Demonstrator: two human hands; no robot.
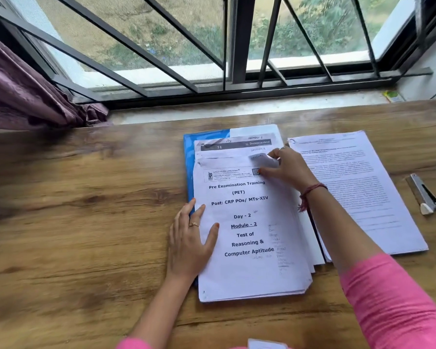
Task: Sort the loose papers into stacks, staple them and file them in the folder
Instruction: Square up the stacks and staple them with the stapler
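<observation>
A barred window (212,41) fills the far side, with a purple curtain (23,96) bunched at its left end and a pale sill (237,107) below it. A small green-and-yellow thing (393,96) lies at the sill's right end; what it is cannot be told.

In front of the sill the wooden table (73,210) carries everything else. Near its middle lies a blue folder (204,137), mostly covered by a stack (249,273) of papers fanned out so that the upper edges of lower sheets show beyond the top one. The top sheet is a cover page reading "Pre Examination Training (PET)", "Day - 2" and "Module - 2". Just beside the folder on the right lies a second stack (358,192) of printed pages, its left edge tucked under the first pile's sheets and under the right forearm.

A pink sleeve (393,303) covers the right upper arm, and a red thread circles that wrist.

The left hand (189,243) lies flat, fingers spread, pressing the cover page's left edge; it wears a ring. The right hand (285,167) pinches the upper right corner of a sheet in the pile, lifting it slightly; the corner is blurred.

A stapler (424,195) lies on the table, well right of the second stack.
</observation>
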